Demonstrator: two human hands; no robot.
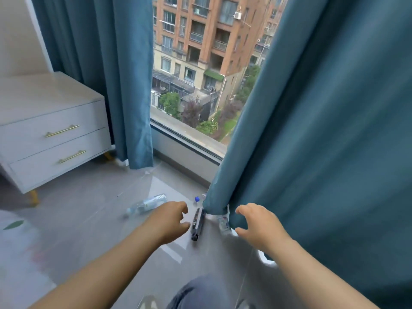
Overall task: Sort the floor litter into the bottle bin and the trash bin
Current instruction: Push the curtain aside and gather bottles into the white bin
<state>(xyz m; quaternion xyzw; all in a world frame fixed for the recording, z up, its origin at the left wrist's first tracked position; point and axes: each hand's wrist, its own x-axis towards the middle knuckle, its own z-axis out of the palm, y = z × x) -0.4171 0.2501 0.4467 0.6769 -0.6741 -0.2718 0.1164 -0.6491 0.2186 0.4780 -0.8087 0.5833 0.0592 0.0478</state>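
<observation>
A dark bottle (198,223) lies on the grey floor, its cap toward me. My left hand (170,220) hovers just left of it, fingers loosely curled and holding nothing. My right hand (256,224) hangs to the right, in front of the curtain hem, also loosely curled and empty. A clear bottle with a blue-and-red label (224,223) lies between the dark bottle and my right hand, partly under the curtain. Another clear bottle (147,204) lies on its side to the left. A bottle with a blue cap (198,198) peeks out by the curtain edge.
Teal curtains (323,130) hang on both sides of a low window (200,74). A white two-drawer cabinet (49,134) on gold legs stands at the left. A green leaf-like scrap (13,224) lies at the far left on the floor. My knee (200,291) shows at the bottom.
</observation>
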